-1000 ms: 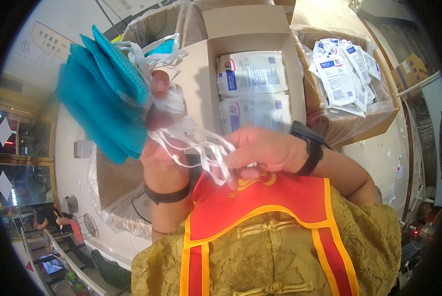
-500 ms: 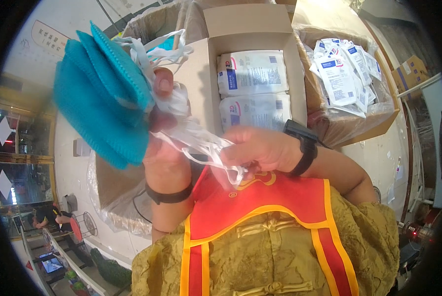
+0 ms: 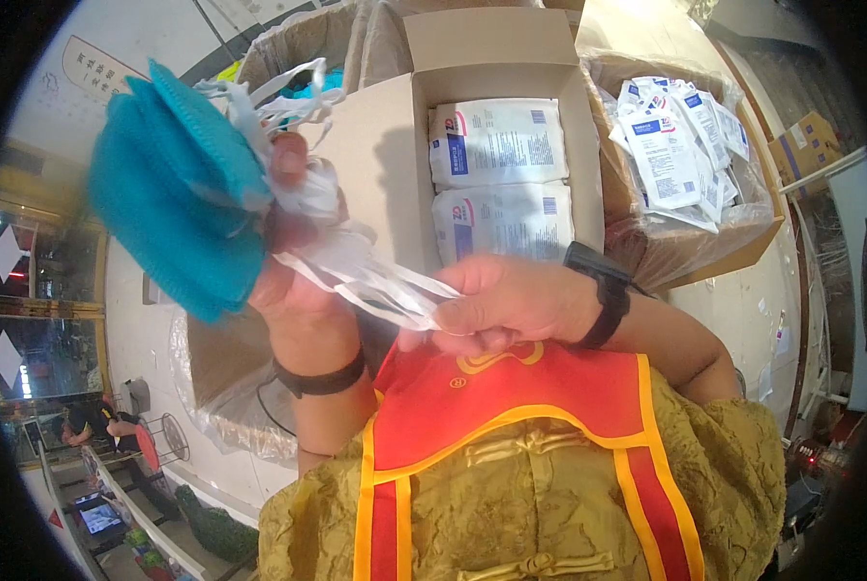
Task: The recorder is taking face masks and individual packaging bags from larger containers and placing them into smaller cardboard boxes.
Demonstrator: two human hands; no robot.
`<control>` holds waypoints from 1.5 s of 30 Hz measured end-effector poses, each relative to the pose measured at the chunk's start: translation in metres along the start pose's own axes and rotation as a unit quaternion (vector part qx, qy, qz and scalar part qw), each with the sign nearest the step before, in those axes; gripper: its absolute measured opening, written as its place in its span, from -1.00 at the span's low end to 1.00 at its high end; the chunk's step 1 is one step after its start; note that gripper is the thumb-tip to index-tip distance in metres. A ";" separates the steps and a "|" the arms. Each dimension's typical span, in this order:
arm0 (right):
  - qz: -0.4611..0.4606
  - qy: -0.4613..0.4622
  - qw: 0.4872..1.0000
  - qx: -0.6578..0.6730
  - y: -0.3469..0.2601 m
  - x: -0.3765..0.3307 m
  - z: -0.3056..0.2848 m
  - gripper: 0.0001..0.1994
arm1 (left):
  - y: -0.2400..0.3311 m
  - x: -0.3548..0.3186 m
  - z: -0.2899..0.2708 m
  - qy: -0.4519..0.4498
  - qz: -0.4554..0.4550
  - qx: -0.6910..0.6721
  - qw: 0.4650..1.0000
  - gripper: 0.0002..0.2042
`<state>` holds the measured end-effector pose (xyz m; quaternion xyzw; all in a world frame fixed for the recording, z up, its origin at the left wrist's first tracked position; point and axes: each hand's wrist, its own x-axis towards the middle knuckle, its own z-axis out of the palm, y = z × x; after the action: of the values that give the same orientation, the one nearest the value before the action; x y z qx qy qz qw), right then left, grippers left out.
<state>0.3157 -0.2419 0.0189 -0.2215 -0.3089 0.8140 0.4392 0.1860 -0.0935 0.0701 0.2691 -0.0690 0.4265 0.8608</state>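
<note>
A stack of teal face masks (image 3: 177, 194) with white straps is gripped in my left hand (image 3: 303, 281). The masks fan out to the left, and my thumb presses on the bunched white cloth. From this bunch, several white straps (image 3: 370, 286) run to the right, drawn fairly taut. Their ends are pinched in my right hand (image 3: 520, 305), in front of my red apron. Strap loops also stick up above my left thumb. The left fingers are mostly hidden behind the masks and straps.
Ahead stands an open cardboard box (image 3: 501, 44) with white packs (image 3: 496, 140) in it. To its right, a plastic-lined carton (image 3: 743, 223) holds many loose sachets (image 3: 666, 160). Another lined carton (image 3: 303, 58) with teal items is at the back left. A plastic-covered box (image 3: 225, 378) sits low left.
My left hand has moved a little left with the masks. My right hand has closed more firmly on the strap ends, and the straps look straighter and tighter.
</note>
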 end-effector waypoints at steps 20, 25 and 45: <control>-0.004 0.064 0.881 -0.468 -0.085 -0.065 0.033 -0.68 | 0.040 -0.029 0.052 -0.363 -0.146 0.801 0.453 -0.56; -0.006 0.060 0.812 -0.581 -0.072 -0.106 0.037 -0.68 | 0.062 -0.044 0.035 -0.366 -0.074 0.841 0.391 -0.69; -0.192 0.204 0.950 -0.141 -0.038 -0.094 -0.019 -0.74 | 0.057 -0.042 -0.032 0.234 0.127 0.239 0.934 -0.67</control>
<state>0.3976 -0.3000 0.0403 -0.3792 -0.3613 0.6000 0.6047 0.1125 -0.0782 0.0518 0.3485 0.2043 0.5868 0.7018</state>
